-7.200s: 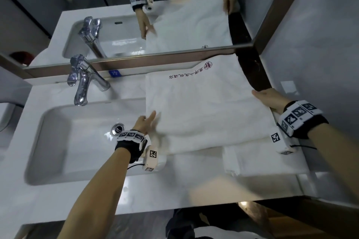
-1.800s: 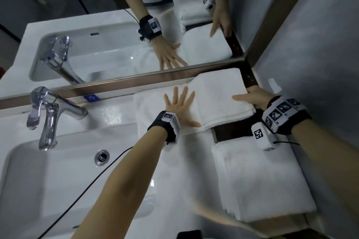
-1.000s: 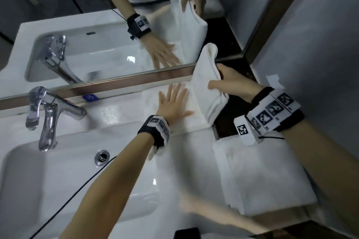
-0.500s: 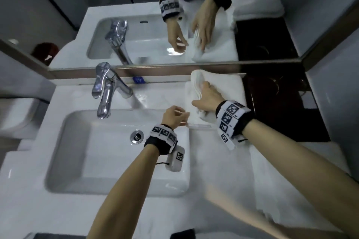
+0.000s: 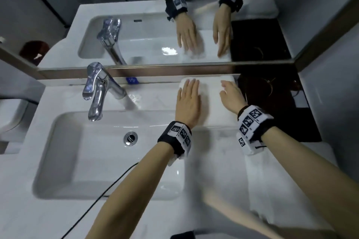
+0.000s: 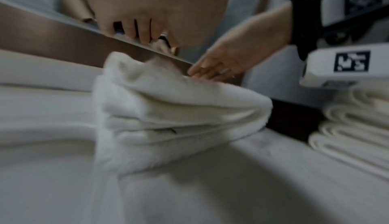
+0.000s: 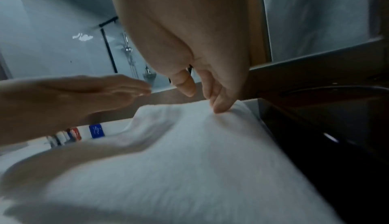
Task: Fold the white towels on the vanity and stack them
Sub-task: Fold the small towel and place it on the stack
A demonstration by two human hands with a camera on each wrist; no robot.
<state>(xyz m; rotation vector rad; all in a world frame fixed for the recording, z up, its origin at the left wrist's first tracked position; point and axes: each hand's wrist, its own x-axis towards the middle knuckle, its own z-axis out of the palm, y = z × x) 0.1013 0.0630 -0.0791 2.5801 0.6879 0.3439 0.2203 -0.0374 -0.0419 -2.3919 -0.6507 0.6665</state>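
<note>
A small folded white towel (image 5: 210, 103) lies on the vanity against the mirror ledge; the left wrist view shows its stacked layers (image 6: 179, 111). My left hand (image 5: 189, 95) lies flat over its left part, fingers straight, and the right wrist view shows that hand (image 7: 88, 94) a little above the cloth. My right hand (image 5: 229, 93) rests on the right part, its fingertips (image 7: 219, 106) touching the far right corner. A stack of folded white towels (image 5: 272, 180) sits at the near right, partly under my right forearm, its layered edges (image 6: 353, 127) visible from the left wrist.
The sink basin (image 5: 58, 161) and chrome faucet (image 5: 97, 91) lie left of the towel. The mirror (image 5: 136, 35) runs along the back. A dark counter section (image 5: 281, 112) lies to the right, by the wall. A black cable (image 5: 101, 198) crosses the basin's front rim.
My right hand carried the towel's right half over to the left, folding it smaller. Both hands then let go and flattened onto the folded towel.
</note>
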